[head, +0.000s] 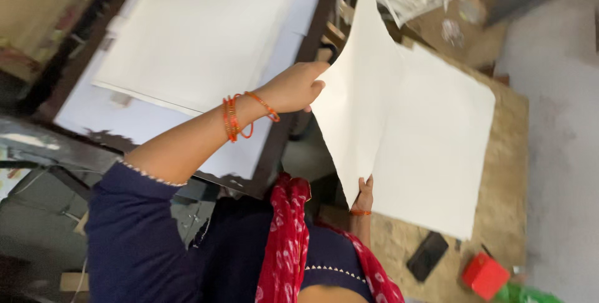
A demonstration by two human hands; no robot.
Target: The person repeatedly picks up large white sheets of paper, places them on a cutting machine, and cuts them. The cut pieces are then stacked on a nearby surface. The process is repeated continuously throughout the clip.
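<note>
Fingers (314, 86) lift cream sheet (359, 109) above brown board (508, 172), grey floor (561, 153)

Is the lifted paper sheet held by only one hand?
No: the left hand grips the lifted sheet at its upper edge, and the right hand holds its lower corner.

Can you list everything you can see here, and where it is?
Held sheet: one, cream, lifted between both hands.
Sheet stack: one, cream, flat on the brown board.
Brown board: one, tan, under the stack.
Large white sheet: one, white, on the dark-framed table, upper left.
Phone: one, black, on the board's near edge.
Small box: one, red, beside the phone.
Scarf: one, red patterned, over a navy top.
Bangles: several, orange, on the left wrist.
Left hand: grips the sheet's edge.
Right hand: holds its lower corner.
</note>
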